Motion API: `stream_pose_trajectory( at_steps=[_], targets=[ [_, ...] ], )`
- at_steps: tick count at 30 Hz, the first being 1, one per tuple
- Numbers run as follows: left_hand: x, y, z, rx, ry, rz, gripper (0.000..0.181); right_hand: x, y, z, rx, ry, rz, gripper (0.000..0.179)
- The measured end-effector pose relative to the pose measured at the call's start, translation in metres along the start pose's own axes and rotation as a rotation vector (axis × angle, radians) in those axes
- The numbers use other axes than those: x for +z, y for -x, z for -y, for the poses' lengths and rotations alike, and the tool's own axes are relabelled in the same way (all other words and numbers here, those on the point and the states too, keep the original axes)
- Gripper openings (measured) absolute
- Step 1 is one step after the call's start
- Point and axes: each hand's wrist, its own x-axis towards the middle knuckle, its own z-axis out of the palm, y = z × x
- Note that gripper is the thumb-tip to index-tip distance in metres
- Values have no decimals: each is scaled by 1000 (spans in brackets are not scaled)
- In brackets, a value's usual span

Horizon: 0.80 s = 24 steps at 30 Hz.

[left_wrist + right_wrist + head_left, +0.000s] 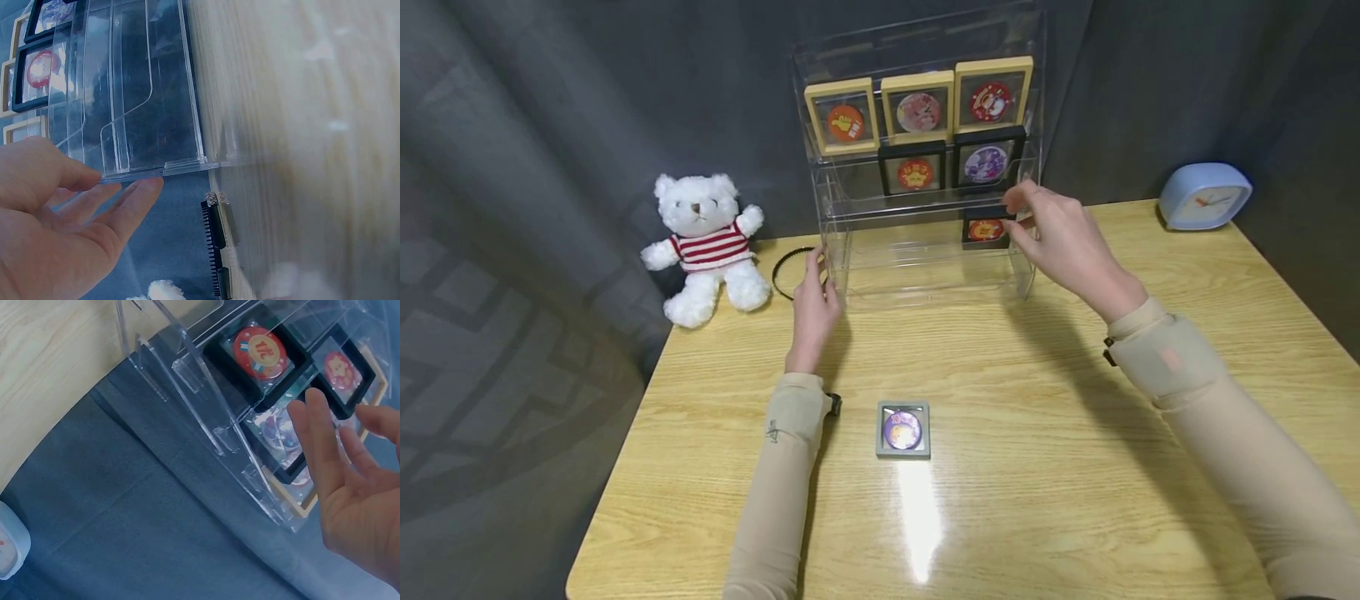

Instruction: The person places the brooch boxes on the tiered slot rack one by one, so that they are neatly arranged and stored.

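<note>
A clear acrylic tiered rack (925,296) stands at the back of the table. My left hand (814,308) is at its lower left side; in the left wrist view the fingertips (153,182) touch the side panel's edge. My right hand (1063,237) is by the rack's right side, thumb and fingers apart with nothing between them. Close to it, a black-framed red badge (985,231) sits on the lower tier. Above are two black-framed badges, a red one with a star (915,173) and a purple one (987,164). A grey-framed purple badge (902,430) lies on the table.
Three yellow-framed badges line the upper tier, including an orange thumbs-up one (846,122). A white teddy bear (707,237) sits left of the rack, near a black toothed band (778,271). A blue clock (1206,197) stands at the back right. Dark curtain (1138,92) hangs behind.
</note>
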Motion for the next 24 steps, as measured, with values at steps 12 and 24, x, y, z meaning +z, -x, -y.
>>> stream_pose_trajectory(
  at_steps=[12,24],
  targets=[
    [0,0,-2,-1,3,7,58,24,30,13,-109,-13,44,24],
    [-1,0,-1,-4,8,5,58,70,68,24,-119,-44,245,31]
  ],
)
